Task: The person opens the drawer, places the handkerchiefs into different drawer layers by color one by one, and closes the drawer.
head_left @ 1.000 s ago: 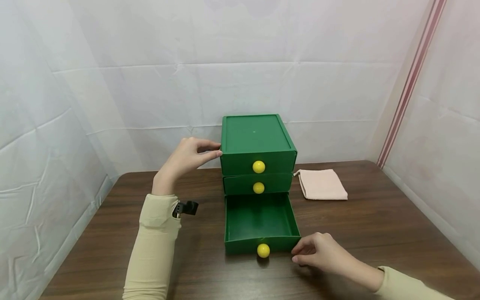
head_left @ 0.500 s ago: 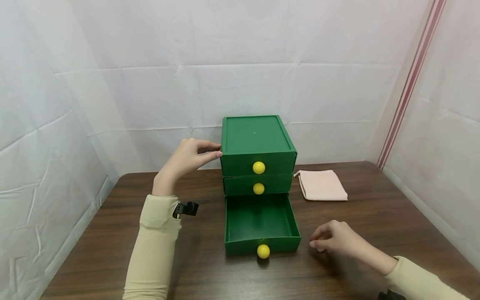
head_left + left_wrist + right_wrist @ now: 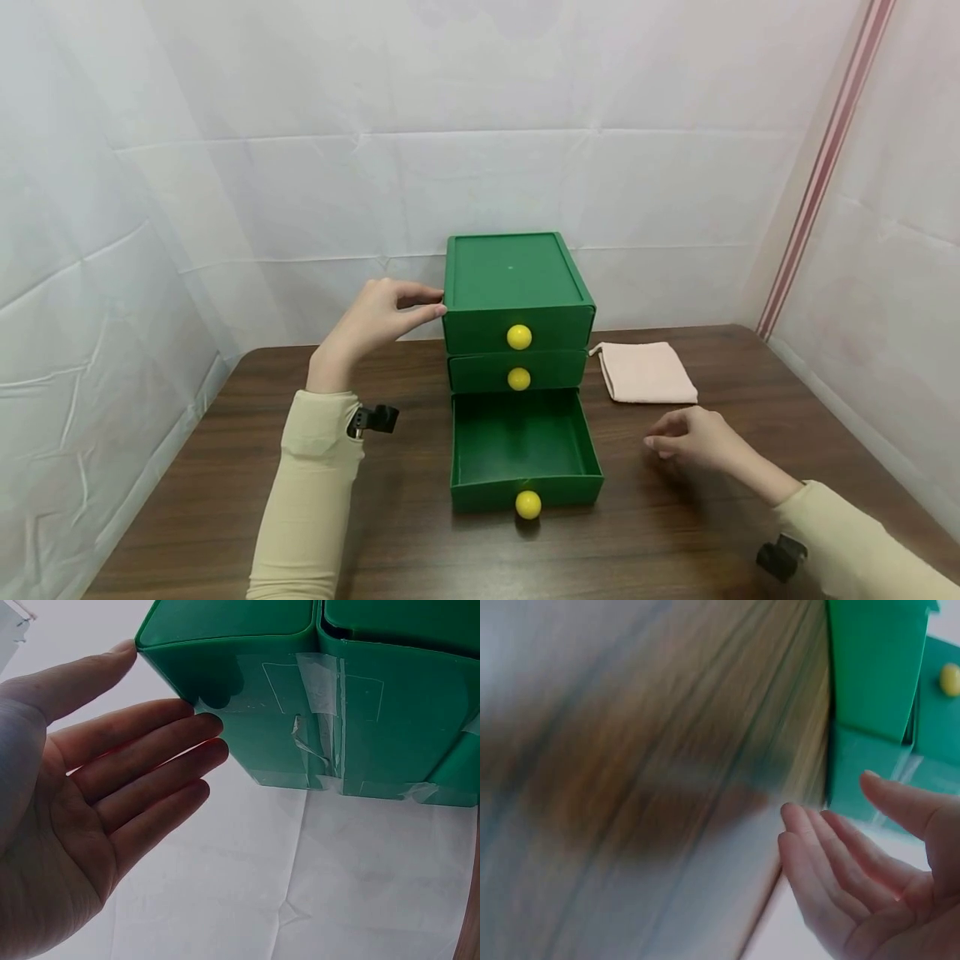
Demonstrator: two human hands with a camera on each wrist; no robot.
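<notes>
Just cabinet (image 3: 517, 287) against left fingers (image 3: 420, 304)

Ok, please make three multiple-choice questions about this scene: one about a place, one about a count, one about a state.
1. Where does the folded pink cloth lie?
A. inside the bottom drawer
B. on the table, to the right of the green drawer unit
C. on top of the unit

2. How many yellow knobs does the green drawer unit show?
A. two
B. three
C. four

3. Which drawer is pulled out?
A. the top one
B. the middle one
C. the bottom drawer

Answers:
1 B: in the head view the cloth lies flat on the table beside the unit.
2 B: one knob sits on each of the three drawer fronts.
3 C: only the bottom drawer stands out, showing its bare green floor; the left hand touches the unit's upper corner, and the right hand holds nothing.
</notes>
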